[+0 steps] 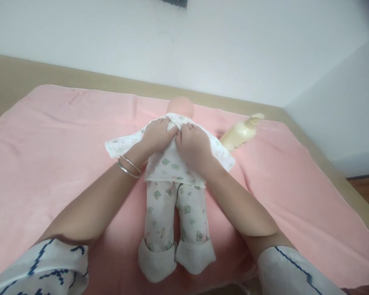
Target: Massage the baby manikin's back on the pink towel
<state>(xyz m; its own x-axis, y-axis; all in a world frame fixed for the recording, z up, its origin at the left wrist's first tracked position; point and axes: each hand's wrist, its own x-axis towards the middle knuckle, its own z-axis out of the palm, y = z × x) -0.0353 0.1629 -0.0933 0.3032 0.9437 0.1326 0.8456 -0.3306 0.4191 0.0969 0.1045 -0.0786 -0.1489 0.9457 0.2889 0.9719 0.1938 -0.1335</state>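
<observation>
A baby doll (181, 106) lies on a pink blanket with its legs toward me, dressed in a white printed shirt (172, 167) and matching pants (189, 213) with turned-up cuffs. At the neckline, my left hand (160, 134) pinches the shirt fabric, silver bangles on its wrist. My right hand (194, 143) has its fingers closed on the same part of the shirt, close beside the left. Both sleeves spread out to the sides. The doll's face is hidden from view.
The pink blanket (64, 164) covers most of a wooden surface (89, 76) set against a white wall. A pale yellow pump bottle (238, 135) lies tilted to the right of the doll, partly behind the shirt's sleeve.
</observation>
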